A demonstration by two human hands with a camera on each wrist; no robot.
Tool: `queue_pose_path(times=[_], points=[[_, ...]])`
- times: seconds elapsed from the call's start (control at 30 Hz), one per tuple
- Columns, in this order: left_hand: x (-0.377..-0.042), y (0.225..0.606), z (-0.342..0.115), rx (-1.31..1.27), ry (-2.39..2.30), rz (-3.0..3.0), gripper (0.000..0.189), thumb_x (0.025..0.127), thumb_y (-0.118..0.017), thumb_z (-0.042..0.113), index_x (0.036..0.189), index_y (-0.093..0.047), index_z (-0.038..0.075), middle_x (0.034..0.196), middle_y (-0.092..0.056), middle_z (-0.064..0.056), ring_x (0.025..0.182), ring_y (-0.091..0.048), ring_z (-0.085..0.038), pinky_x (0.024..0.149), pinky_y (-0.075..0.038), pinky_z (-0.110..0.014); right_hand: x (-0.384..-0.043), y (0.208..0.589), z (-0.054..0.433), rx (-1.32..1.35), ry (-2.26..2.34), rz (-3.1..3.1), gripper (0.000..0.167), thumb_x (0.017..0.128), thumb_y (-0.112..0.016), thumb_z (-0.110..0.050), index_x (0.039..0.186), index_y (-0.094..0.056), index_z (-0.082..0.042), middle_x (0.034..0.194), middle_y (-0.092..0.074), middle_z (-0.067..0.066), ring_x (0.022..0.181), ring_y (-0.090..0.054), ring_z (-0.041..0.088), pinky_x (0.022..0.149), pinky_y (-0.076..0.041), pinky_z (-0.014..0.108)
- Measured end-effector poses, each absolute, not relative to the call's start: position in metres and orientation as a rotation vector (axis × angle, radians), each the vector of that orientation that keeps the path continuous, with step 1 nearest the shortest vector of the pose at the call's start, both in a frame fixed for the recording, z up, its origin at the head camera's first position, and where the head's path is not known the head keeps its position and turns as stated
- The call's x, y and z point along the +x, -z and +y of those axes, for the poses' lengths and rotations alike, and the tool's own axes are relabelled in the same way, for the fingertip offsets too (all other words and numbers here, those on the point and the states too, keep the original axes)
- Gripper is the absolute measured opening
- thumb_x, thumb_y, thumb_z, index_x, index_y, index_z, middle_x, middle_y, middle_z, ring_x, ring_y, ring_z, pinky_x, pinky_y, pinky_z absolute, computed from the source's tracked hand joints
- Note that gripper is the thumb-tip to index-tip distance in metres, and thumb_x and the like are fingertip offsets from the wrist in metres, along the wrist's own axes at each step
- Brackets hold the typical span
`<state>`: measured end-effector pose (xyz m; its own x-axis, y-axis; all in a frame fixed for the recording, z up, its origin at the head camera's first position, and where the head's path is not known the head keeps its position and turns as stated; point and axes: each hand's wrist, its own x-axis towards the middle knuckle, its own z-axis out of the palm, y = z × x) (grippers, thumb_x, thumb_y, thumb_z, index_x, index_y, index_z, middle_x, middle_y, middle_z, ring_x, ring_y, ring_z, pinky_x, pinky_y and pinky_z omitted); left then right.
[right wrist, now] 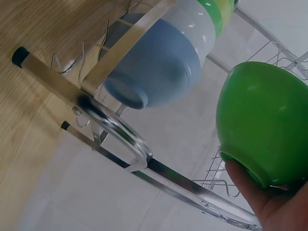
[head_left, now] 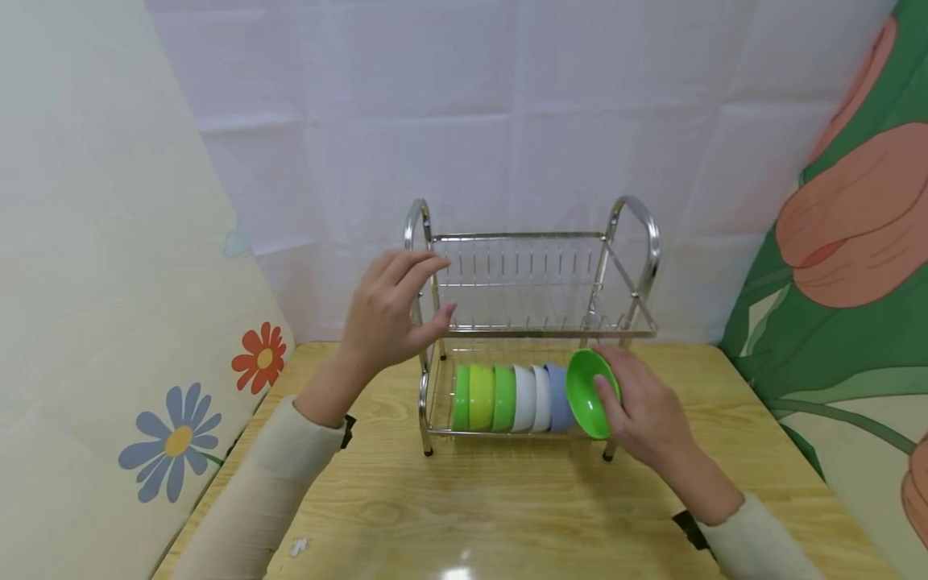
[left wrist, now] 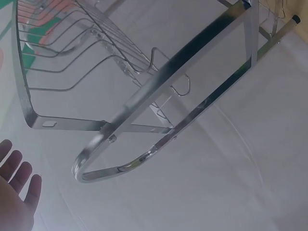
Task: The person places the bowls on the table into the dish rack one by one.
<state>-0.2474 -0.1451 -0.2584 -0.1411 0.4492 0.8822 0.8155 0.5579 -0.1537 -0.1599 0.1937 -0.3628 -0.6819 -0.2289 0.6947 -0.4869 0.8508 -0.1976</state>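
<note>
My right hand (head_left: 645, 407) grips a green bowl (head_left: 589, 395), thumb over its rim and fingers behind. The right wrist view shows that green bowl (right wrist: 264, 122) from its outer side, with a finger at its foot. Left of it, a row of bowls on edge fills the lower tier of a metal dish rack (head_left: 518, 333): a blue bowl (head_left: 559, 397), white bowls (head_left: 524, 399), green and yellow ones. My left hand (head_left: 391, 310) hovers beside the rack's left upright, thumb and fingers apart, holding nothing. In the left wrist view its fingers (left wrist: 21, 175) are spread near the rack.
The rack's upper tier (head_left: 518, 282) has wire slots and curved side handles (head_left: 641, 229). It stands on a wooden table (head_left: 507, 507) before a white cloth backdrop (head_left: 464, 121). Flower-printed panels flank the table. A small white mark (head_left: 300, 547) shows at the table's front left.
</note>
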Motion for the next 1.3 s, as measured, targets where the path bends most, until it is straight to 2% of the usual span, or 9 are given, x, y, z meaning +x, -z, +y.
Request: queue_pose_path(times=[0.23, 0.5, 0.63, 0.7, 0.87, 1.03, 1.13, 1.2, 1.3], points=[[-0.270, 0.250, -0.146, -0.963, 0.413, -1.847, 0.043, 0.091, -0.059, 0.031, 0.119, -0.066, 0.000, 0.117, -0.067, -0.017, 0.106, -0.059, -0.035, 0.091, -0.049, -0.047, -0.164, 0.363, 0.198, 0.483, -0.388, -2.363, 0.043, 0.094, -0.059, -0.014, 0.136, -0.054, -0.007, 0.124, -0.064, 0.019, 0.100, -0.066, 0.037, 0.063, -0.057, 0.051], [-0.293, 0.242, -0.147, -0.870, 0.431, -1.956, 0.041, 0.094, -0.057, 0.030, 0.121, -0.066, 0.001, 0.124, -0.065, -0.016, 0.113, -0.056, -0.035, 0.096, -0.046, -0.049, -0.165, 0.361, 0.197, 0.418, -0.286, -2.448, 0.044, 0.096, -0.057, -0.018, 0.137, -0.052, -0.006, 0.127, -0.064, 0.021, 0.108, -0.065, 0.042, 0.063, -0.057, 0.055], [-0.301, 0.239, -0.147, -0.835, 0.439, -2.001, 0.041, 0.094, -0.058, 0.031, 0.121, -0.066, 0.001, 0.126, -0.064, -0.016, 0.116, -0.054, -0.035, 0.100, -0.046, -0.048, -0.168, 0.360, 0.196, 0.406, -0.197, -2.477, 0.044, 0.096, -0.057, -0.022, 0.137, -0.053, -0.004, 0.128, -0.063, 0.022, 0.110, -0.064, 0.042, 0.061, -0.058, 0.053], [-0.304, 0.238, -0.146, -0.808, 0.431, -2.041, 0.042, 0.095, -0.057, 0.033, 0.122, -0.066, 0.003, 0.128, -0.063, -0.015, 0.118, -0.054, -0.035, 0.101, -0.045, -0.048, -0.170, 0.359, 0.195, 0.403, -0.159, -2.496, 0.044, 0.097, -0.055, -0.023, 0.136, -0.054, -0.003, 0.128, -0.063, 0.022, 0.110, -0.064, 0.042, 0.062, -0.058, 0.053], [-0.313, 0.234, -0.144, -0.719, 0.432, -2.173, 0.044, 0.096, -0.056, 0.038, 0.126, -0.064, 0.006, 0.133, -0.060, -0.013, 0.122, -0.052, -0.033, 0.102, -0.045, -0.048, -0.177, 0.352, 0.189, 0.383, -0.121, -2.632, 0.046, 0.102, -0.046, -0.027, 0.140, -0.051, -0.002, 0.132, -0.059, 0.023, 0.115, -0.061, 0.043, 0.074, -0.058, 0.057], [-0.319, 0.231, -0.142, -0.651, 0.458, -2.289, 0.047, 0.098, -0.054, 0.040, 0.132, -0.061, 0.008, 0.139, -0.057, -0.011, 0.128, -0.048, -0.032, 0.105, -0.043, -0.049, -0.183, 0.346, 0.184, 0.355, -0.050, -2.820, 0.052, 0.106, -0.034, -0.032, 0.145, -0.043, 0.001, 0.143, -0.052, 0.025, 0.126, -0.054, 0.046, 0.087, -0.054, 0.059], [-0.322, 0.230, -0.141, -0.629, 0.464, -2.336, 0.050, 0.099, -0.053, 0.043, 0.135, -0.059, 0.009, 0.141, -0.055, -0.010, 0.132, -0.047, -0.030, 0.106, -0.043, -0.049, -0.187, 0.346, 0.182, 0.340, -0.006, -2.886, 0.054, 0.107, -0.031, -0.033, 0.147, -0.041, 0.002, 0.144, -0.050, 0.026, 0.128, -0.052, 0.046, 0.093, -0.051, 0.061], [-0.324, 0.229, -0.140, -0.618, 0.462, -2.358, 0.052, 0.099, -0.052, 0.044, 0.136, -0.057, 0.009, 0.143, -0.054, -0.009, 0.133, -0.046, -0.029, 0.106, -0.043, -0.049, -0.189, 0.346, 0.180, 0.331, 0.004, -2.906, 0.054, 0.107, -0.031, -0.033, 0.146, -0.042, 0.002, 0.142, -0.052, 0.027, 0.126, -0.053, 0.046, 0.094, -0.051, 0.060], [-0.325, 0.229, -0.139, -0.604, 0.451, -2.382, 0.054, 0.099, -0.051, 0.045, 0.139, -0.055, 0.008, 0.145, -0.052, -0.010, 0.135, -0.045, -0.029, 0.108, -0.042, -0.050, -0.190, 0.348, 0.177, 0.354, 0.028, -2.872, 0.048, 0.106, -0.038, -0.030, 0.140, -0.047, 0.003, 0.130, -0.059, 0.025, 0.112, -0.060, 0.044, 0.081, -0.056, 0.056]])
